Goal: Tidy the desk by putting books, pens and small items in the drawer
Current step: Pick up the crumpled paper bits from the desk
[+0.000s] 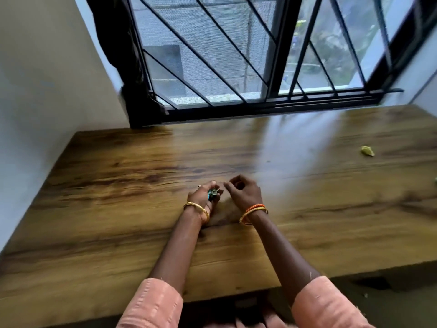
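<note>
Barred window fills the far wall; below it the wooden desk runs wall to wall, mostly bare. No drawer is visible from my view; a dark gap under the near edge is all I can see there.

Both forearms reach forward from pink sleeves, bangles at each wrist, and meet near the desk's middle.

Left hand: turned on its side, fingers curled shut around a small clutch of dark green and blue bits, heel of the hand low over the wood. I cannot tell what the bits are; blur defeats it.

Right hand: just beside the left, palm down, fingers loosely bent, thumb and forefinger pinched toward each other. Whether anything sits in that pinch I cannot tell.

Yellow scrap: lies alone, well apart to the right. It looks crumpled.

Judgement on handling: the bits and the scrap should be very light and easily scattered. A cupped palm suits the bits better than fingertips. The scrap should yield to a soft pinch at its middle.
</note>
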